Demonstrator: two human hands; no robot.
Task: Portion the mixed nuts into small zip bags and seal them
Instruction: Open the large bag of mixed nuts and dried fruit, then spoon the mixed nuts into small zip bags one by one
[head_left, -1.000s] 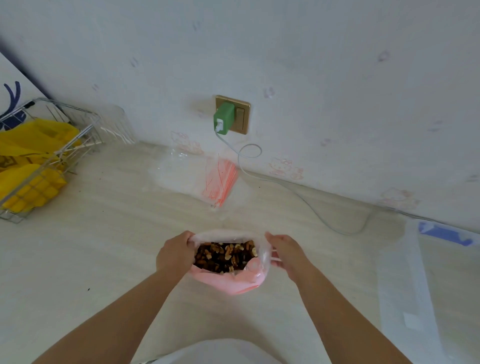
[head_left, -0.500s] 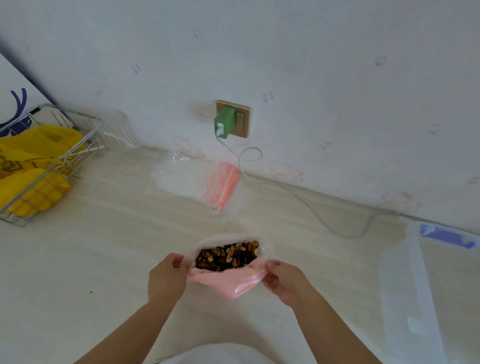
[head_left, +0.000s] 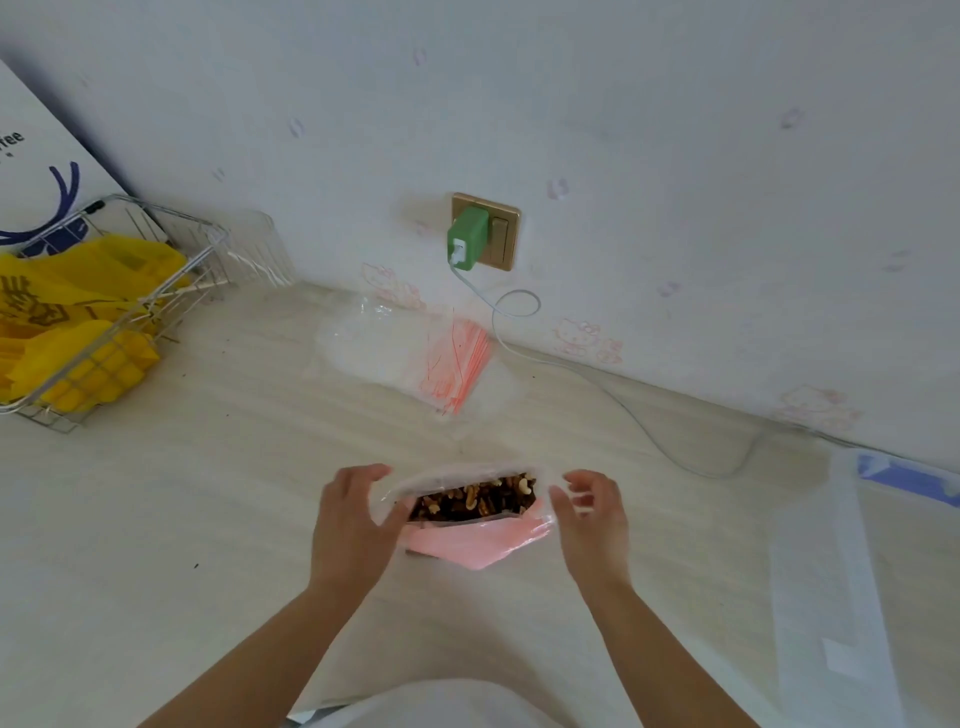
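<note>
We look down on a pale wood-grain tabletop (head_left: 182, 519) that runs back to a whitish wall (head_left: 675, 130) marked with faint pink cartoon stickers. Just below the centre of the frame stands the pink-and-clear plastic bag of mixed nuts (head_left: 470, 514), its mouth open towards us so that the brown and cream nuts show inside. Our left hand (head_left: 350, 519) is against the bag's left edge, thumb and fingers curved around the clear rim; whether they actually pinch the film we cannot tell. Our right hand (head_left: 592, 512) sits just beside the bag's right edge with fingers loosely spread and curved; it seems close to the plastic, but contact is not clear.

Above the bag, towards the middle of the frame, lies a flat stack of small clear zip bags with red-orange seal strips (head_left: 431, 353), well apart from the hands. On the wall above it a green charger block (head_left: 467, 239) is plugged into a gold-framed wall socket (head_left: 498, 234), and its thin white cable (head_left: 597, 379) loops down along the tabletop to the right. At the left edge a wire metal basket (head_left: 130, 312) holds crumpled yellow plastic bags (head_left: 78, 322). At the right edge lies a clear plastic sheet with a blue strip (head_left: 904, 475).
</note>
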